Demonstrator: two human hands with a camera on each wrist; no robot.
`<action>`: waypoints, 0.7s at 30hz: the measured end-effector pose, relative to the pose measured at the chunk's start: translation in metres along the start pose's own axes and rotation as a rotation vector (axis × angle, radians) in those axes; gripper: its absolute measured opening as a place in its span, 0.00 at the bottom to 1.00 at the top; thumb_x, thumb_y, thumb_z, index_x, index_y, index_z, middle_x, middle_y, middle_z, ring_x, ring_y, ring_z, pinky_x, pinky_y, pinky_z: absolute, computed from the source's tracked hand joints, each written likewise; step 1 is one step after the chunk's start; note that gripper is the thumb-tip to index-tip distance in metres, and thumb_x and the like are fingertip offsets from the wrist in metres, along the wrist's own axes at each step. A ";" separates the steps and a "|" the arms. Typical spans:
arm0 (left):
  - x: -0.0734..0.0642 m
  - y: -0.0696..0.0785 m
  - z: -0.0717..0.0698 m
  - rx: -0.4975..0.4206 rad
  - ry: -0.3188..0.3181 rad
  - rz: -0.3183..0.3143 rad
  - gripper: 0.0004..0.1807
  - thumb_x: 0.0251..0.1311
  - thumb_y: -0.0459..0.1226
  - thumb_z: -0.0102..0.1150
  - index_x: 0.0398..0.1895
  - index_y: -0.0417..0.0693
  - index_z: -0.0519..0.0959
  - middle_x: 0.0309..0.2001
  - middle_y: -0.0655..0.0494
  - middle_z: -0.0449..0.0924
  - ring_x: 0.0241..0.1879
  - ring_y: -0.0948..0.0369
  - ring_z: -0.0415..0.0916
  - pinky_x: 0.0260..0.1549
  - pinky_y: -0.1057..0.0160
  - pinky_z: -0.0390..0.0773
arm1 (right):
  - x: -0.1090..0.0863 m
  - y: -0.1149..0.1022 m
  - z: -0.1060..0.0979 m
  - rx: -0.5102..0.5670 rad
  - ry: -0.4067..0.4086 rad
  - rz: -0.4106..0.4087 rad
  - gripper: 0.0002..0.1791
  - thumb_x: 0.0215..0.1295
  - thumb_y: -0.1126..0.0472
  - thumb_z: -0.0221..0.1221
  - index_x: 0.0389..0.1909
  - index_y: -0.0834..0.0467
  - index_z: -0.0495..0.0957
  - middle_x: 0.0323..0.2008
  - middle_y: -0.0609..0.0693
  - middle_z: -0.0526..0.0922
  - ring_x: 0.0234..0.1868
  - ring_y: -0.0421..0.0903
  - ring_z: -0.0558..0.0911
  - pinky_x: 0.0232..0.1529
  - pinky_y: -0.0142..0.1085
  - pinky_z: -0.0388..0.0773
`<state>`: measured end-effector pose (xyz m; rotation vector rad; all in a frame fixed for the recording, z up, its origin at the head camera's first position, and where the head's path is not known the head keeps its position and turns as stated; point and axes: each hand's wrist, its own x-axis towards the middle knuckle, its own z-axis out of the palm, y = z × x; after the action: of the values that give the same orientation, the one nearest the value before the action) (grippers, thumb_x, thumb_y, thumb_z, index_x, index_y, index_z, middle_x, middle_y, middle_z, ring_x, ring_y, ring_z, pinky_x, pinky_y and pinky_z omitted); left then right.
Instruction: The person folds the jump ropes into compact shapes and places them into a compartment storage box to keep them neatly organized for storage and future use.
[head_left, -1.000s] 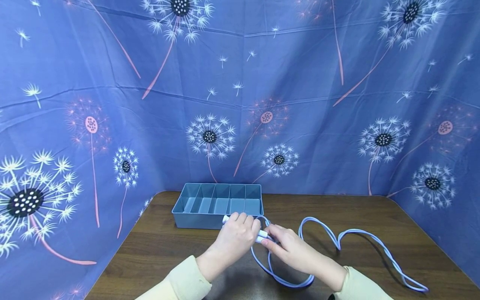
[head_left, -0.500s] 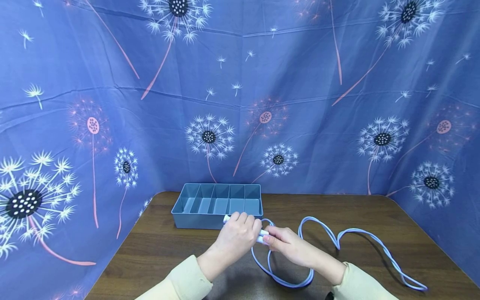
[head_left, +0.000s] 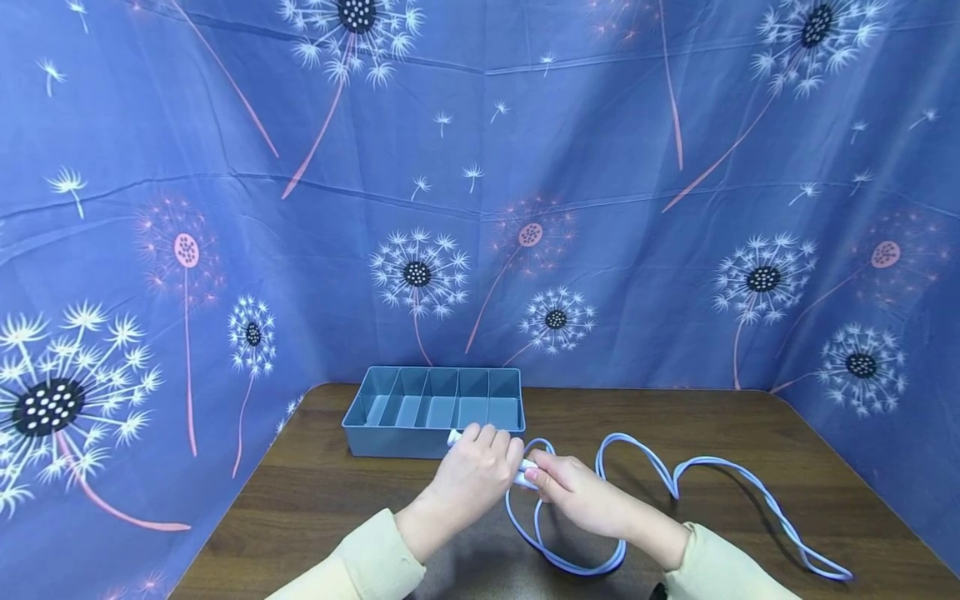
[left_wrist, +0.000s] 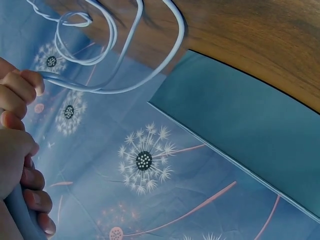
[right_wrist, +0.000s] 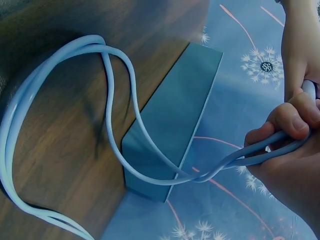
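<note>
In the head view, a light-blue jump rope (head_left: 708, 459) with pale handles (head_left: 523, 478) is held at mid-table. My left hand (head_left: 476, 467) grips both handles together, and a white handle end (head_left: 453, 437) sticks out past its knuckles. Close beside it, my right hand (head_left: 581, 496) pinches the rope end of the handles. The right wrist view shows two rope strands (right_wrist: 225, 162) running out from the right hand's curled fingers (right_wrist: 300, 125). A grey-blue handle (left_wrist: 22, 212) lies within the left hand in the left wrist view. Most of the handles is hidden by the fingers.
A blue-grey divided box (head_left: 435, 442) stands behind the left hand, its visible compartments bare. The rope loops on the brown wooden table (head_left: 300, 500) and trails rightward. A blue dandelion-print cloth (head_left: 637, 292) hangs behind and along both sides.
My right hand's thumb and fingers have shifted slightly along the handle ends towards the left hand. The rope loop near them has moved a little; both hands otherwise keep their places.
</note>
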<state>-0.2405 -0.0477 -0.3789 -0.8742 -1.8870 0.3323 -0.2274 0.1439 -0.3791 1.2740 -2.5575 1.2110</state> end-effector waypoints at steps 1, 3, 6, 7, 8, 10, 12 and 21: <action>0.000 0.000 0.000 -0.002 0.004 0.001 0.16 0.65 0.31 0.34 0.22 0.50 0.70 0.17 0.59 0.69 0.19 0.62 0.66 0.20 0.65 0.61 | 0.000 0.000 0.000 -0.016 0.000 0.000 0.09 0.74 0.62 0.44 0.33 0.54 0.70 0.20 0.35 0.67 0.21 0.28 0.66 0.23 0.25 0.67; -0.001 -0.001 0.001 -0.007 0.010 0.003 0.16 0.65 0.31 0.33 0.22 0.50 0.70 0.17 0.59 0.69 0.19 0.61 0.66 0.20 0.65 0.61 | 0.001 -0.001 -0.002 -0.038 -0.006 0.009 0.09 0.74 0.61 0.44 0.33 0.54 0.70 0.20 0.36 0.67 0.21 0.28 0.65 0.23 0.25 0.66; -0.001 -0.002 0.000 -0.025 -0.001 0.007 0.16 0.65 0.31 0.33 0.23 0.50 0.70 0.18 0.59 0.69 0.20 0.61 0.67 0.21 0.64 0.61 | 0.002 -0.002 -0.004 -0.061 -0.024 0.032 0.11 0.75 0.59 0.43 0.31 0.52 0.69 0.19 0.37 0.68 0.21 0.28 0.65 0.23 0.25 0.66; -0.001 -0.003 -0.001 -0.035 -0.009 0.008 0.15 0.65 0.32 0.35 0.24 0.50 0.70 0.18 0.59 0.70 0.20 0.61 0.67 0.22 0.64 0.61 | 0.002 -0.003 -0.005 -0.072 -0.028 0.039 0.11 0.75 0.58 0.43 0.30 0.51 0.69 0.19 0.37 0.68 0.21 0.28 0.65 0.23 0.25 0.66; -0.001 -0.003 -0.002 -0.049 -0.015 0.008 0.12 0.64 0.32 0.38 0.24 0.51 0.71 0.19 0.59 0.71 0.20 0.60 0.67 0.22 0.64 0.61 | 0.002 -0.002 -0.006 -0.082 -0.032 0.046 0.11 0.75 0.58 0.43 0.30 0.50 0.68 0.19 0.37 0.68 0.20 0.28 0.65 0.23 0.25 0.65; -0.001 -0.005 -0.005 -0.085 -0.043 0.007 0.05 0.59 0.37 0.48 0.26 0.52 0.72 0.21 0.60 0.73 0.22 0.60 0.68 0.23 0.63 0.62 | 0.002 -0.003 -0.007 -0.105 -0.039 0.055 0.12 0.75 0.57 0.43 0.30 0.50 0.68 0.19 0.37 0.67 0.20 0.28 0.64 0.23 0.24 0.64; -0.001 -0.007 -0.010 -0.142 -0.103 0.006 0.05 0.54 0.42 0.58 0.29 0.53 0.73 0.24 0.61 0.75 0.25 0.61 0.71 0.24 0.64 0.63 | 0.002 -0.003 -0.009 -0.132 -0.044 0.054 0.12 0.75 0.56 0.43 0.30 0.51 0.69 0.19 0.36 0.66 0.20 0.28 0.63 0.22 0.24 0.63; 0.010 -0.027 -0.029 -0.460 -0.449 -0.006 0.17 0.48 0.53 0.67 0.33 0.55 0.74 0.26 0.67 0.76 0.24 0.68 0.75 0.20 0.69 0.67 | 0.002 -0.004 -0.013 -0.176 -0.107 0.050 0.13 0.75 0.54 0.43 0.30 0.52 0.70 0.21 0.33 0.64 0.19 0.28 0.59 0.22 0.23 0.61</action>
<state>-0.2291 -0.0635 -0.3433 -1.1677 -2.4384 0.0887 -0.2297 0.1499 -0.3671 1.2773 -2.7144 0.9235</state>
